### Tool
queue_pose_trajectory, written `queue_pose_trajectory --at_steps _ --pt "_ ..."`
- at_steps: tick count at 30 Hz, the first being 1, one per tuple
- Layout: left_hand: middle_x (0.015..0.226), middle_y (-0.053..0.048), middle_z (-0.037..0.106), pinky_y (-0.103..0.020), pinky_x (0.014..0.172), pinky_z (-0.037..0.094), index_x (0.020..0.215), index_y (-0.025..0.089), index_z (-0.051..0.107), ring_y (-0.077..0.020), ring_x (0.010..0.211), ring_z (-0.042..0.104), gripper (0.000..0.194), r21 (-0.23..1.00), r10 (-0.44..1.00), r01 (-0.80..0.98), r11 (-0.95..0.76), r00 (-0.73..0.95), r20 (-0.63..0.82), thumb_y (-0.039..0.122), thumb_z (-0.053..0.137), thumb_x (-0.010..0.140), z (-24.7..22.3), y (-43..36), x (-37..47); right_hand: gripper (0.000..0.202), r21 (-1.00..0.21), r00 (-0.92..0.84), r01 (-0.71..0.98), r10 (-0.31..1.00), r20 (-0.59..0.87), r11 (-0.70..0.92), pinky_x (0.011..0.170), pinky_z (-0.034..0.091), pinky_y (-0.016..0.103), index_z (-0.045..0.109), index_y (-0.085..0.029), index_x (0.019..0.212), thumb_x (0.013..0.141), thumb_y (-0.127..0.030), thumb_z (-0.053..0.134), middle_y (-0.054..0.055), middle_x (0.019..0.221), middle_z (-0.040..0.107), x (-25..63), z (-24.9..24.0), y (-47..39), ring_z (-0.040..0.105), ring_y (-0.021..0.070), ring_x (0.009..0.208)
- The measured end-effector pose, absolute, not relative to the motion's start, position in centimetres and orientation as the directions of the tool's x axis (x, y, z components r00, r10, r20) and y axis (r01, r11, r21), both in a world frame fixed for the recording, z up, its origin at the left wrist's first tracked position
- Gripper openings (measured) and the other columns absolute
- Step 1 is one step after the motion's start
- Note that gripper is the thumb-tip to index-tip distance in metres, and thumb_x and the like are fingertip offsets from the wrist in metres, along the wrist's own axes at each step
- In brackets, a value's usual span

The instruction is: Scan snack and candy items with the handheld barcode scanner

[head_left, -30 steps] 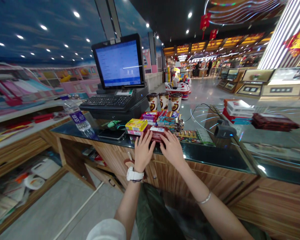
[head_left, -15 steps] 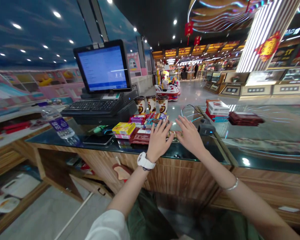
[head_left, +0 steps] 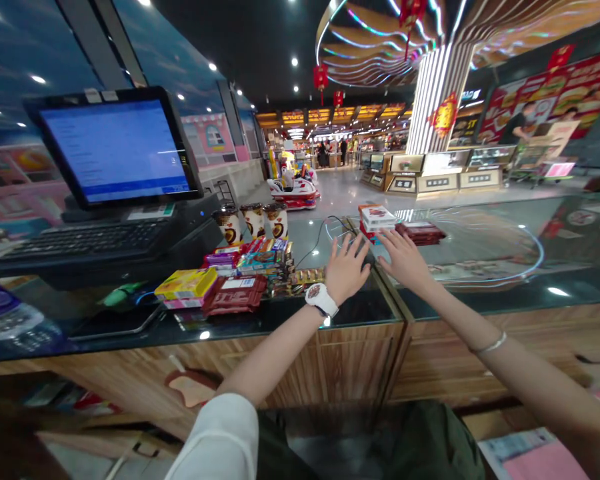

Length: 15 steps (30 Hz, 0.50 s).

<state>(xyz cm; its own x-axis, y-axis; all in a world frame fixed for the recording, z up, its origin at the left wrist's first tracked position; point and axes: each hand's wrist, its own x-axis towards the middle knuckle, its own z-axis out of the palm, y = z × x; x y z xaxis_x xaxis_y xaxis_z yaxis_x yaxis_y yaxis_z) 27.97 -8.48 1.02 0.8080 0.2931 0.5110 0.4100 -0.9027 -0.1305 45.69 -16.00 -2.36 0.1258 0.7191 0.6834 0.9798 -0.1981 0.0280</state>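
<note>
Fingers spread wide and apparently empty, the left hand (head_left: 347, 270) hovers over the table (head_left: 360, 307), right of the brown packets (head_left: 236, 295); the right hand (head_left: 405, 261), similarly open, is near the stacked boxes (head_left: 376, 219), contact unclear.

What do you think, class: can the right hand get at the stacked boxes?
Probably yes: the right hand is open, its fingertips show close by the near side of the boxes, and nothing seems to stand between.
</note>
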Motion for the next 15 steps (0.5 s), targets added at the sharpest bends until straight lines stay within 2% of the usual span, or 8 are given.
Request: queue_pose_trajectory --at_steps 4,9,12,15 --pt "0.162 -0.007 0.035 -0.054 0.126 0.017 0.151 0.018 0.040 -0.0293 0.150 0.028 0.055 -0.162 0.235 0.363 -0.918 0.825 0.515 0.036 0.042 0.099 0.6 -8.9 32.1 0.060 0.074 0.129 0.968 0.735 0.666 -0.238 0.119 0.029 0.053 0.043 -0.012 0.148 0.091 -0.028 0.050 0.016 0.155 0.044 50.1 -2.7 -16.6 0.038 0.0313 0.145" --pt "0.161 -0.009 0.037 -0.054 0.126 0.016 0.150 0.017 0.043 -0.0294 0.149 0.031 0.055 -0.187 0.187 0.313 -0.931 0.850 0.493 0.035 0.044 0.098 -0.2 -8.9 37.4 0.062 0.086 0.160 0.957 0.750 0.642 -0.278 0.119 0.028 0.054 0.041 -0.012 0.150 0.090 -0.027 0.051 0.016 0.155 0.044 55.5 -3.5 -17.1 0.040 0.0322 0.144" --pt "0.161 -0.009 0.036 -0.052 0.126 0.014 0.150 0.016 0.042 -0.0290 0.149 0.030 0.056 -0.160 0.198 0.310 -0.937 0.849 0.490 0.033 0.044 0.097 -0.5 -8.8 40.7 0.062 0.077 0.188 0.951 0.761 0.621 -0.299 0.119 0.026 0.055 0.043 -0.013 0.149 0.090 -0.028 0.053 0.016 0.156 0.044 58.4 -3.7 -17.1 0.038 0.0325 0.145" --pt "0.162 -0.009 0.034 -0.051 0.125 0.017 0.150 0.016 0.042 -0.0291 0.150 0.029 0.056 -0.092 0.250 0.334 -0.938 0.838 0.486 0.032 0.046 0.096 -0.8 -8.9 43.8 0.064 0.019 0.282 0.931 0.749 0.599 -0.365 0.119 0.025 0.057 0.043 -0.015 0.148 0.087 -0.029 0.057 0.016 0.159 0.037 60.8 -3.7 -16.7 0.034 0.0339 0.147"
